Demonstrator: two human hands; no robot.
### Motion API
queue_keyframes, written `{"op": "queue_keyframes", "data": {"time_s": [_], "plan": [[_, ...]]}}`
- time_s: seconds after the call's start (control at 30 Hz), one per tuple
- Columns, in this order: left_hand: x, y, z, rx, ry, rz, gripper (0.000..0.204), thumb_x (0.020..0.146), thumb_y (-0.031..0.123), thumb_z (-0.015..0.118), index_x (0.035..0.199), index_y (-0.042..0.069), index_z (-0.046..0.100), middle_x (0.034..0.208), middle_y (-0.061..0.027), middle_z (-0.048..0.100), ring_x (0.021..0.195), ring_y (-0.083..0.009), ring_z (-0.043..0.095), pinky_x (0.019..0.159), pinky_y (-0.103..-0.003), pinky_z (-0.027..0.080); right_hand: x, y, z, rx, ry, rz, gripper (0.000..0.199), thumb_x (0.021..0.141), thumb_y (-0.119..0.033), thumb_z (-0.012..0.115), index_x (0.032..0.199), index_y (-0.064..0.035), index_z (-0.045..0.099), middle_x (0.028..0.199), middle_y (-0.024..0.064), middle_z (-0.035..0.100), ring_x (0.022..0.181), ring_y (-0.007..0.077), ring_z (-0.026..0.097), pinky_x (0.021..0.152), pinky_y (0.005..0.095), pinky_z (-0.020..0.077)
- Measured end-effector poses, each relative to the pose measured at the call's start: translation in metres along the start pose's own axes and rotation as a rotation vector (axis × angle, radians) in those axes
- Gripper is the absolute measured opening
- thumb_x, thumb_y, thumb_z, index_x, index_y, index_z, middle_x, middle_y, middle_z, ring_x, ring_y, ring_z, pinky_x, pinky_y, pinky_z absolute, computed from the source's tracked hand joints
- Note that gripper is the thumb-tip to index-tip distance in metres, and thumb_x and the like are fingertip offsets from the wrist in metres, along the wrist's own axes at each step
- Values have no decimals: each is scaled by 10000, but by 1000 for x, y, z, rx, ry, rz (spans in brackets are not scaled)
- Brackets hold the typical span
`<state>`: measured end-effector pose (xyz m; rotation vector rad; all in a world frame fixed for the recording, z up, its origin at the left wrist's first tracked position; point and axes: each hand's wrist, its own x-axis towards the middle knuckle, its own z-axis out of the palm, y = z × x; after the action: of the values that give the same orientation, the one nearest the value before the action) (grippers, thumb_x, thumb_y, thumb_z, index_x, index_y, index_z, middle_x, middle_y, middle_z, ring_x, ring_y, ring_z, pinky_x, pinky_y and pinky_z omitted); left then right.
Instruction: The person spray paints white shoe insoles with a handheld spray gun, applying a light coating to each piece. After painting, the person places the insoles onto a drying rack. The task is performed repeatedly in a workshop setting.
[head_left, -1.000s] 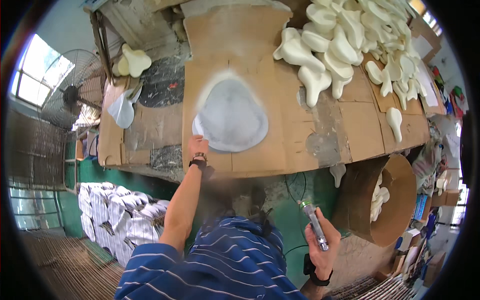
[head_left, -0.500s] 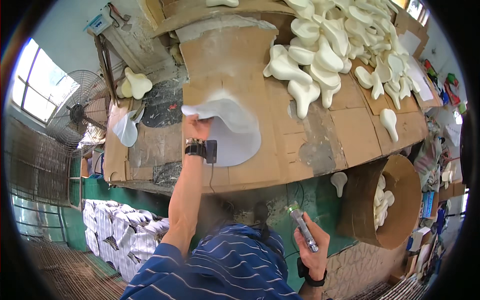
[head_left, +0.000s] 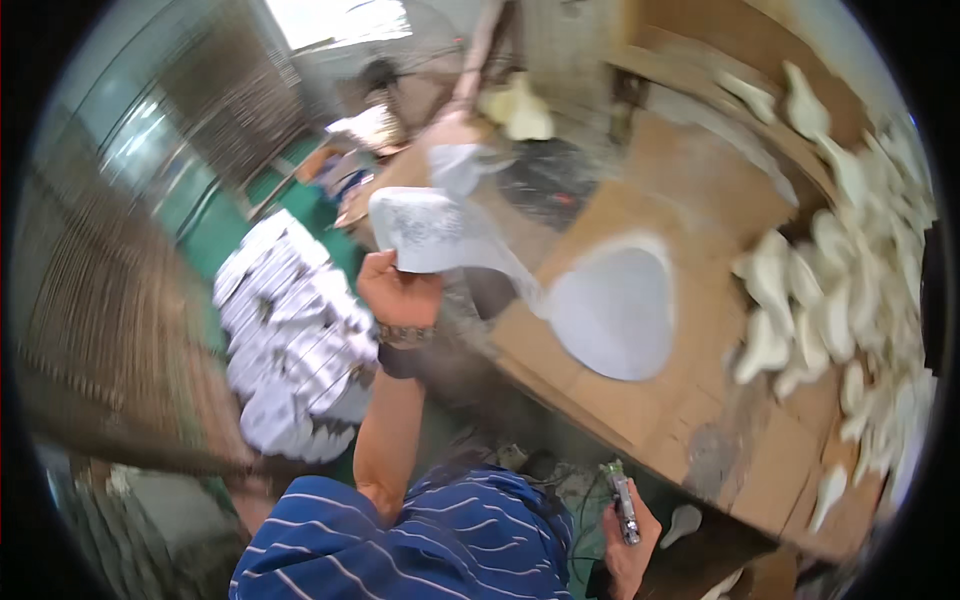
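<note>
My left hand (head_left: 400,295) is closed on the edge of a thin, pale saddle-shaped cover sheet (head_left: 425,228), held up off the table's left front edge. Its surface has a speckled grey patch, and its narrow tail trails toward a pale grey rounded sheet (head_left: 615,315) lying flat on the cardboard. A whitish haze rings that flat sheet. Low at the right, my right hand (head_left: 630,545) grips a silver metal spray gun (head_left: 625,510) with a greenish end. It hangs in front of the table edge, apart from the sheets.
Cream foam bicycle-saddle pads (head_left: 800,300) are heaped on the table's right side. The cardboard-covered table (head_left: 640,425) runs diagonally ahead. A stack of white striped pieces (head_left: 290,340) stands on the green floor at left. Another pale sheet (head_left: 460,165) and cream pads (head_left: 525,108) lie at the table's left end.
The view has swung left. My left hand has lifted the cover sheet off the flat one and carried it left, past the table's front edge. My right hand still holds the spray gun low.
</note>
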<state>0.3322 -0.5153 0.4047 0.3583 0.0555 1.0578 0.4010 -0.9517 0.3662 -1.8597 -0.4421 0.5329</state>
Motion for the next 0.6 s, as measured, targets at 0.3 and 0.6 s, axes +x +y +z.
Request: {"op": "queue_keyframes", "data": {"time_s": [0.3,0.6], "plan": [[-114,161,-69,32,172,532,606,696,74,512,1301,28,503,1273,-136,580,1172,-320,551,1045,-492,398,38,-19,46,-450,-430,136,361,897,-156,608,1212,20,597,979,141,661,861,239,602,781,337,489],[-156,283,-166,-174,794,781,482,657,62,500,1136,20,541,1106,-137,605,1067,-360,582,929,-541,464,84,-48,186,-490,-571,49,400,895,-194,630,1255,-26,583,1016,148,651,897,207,594,806,323,474]]}}
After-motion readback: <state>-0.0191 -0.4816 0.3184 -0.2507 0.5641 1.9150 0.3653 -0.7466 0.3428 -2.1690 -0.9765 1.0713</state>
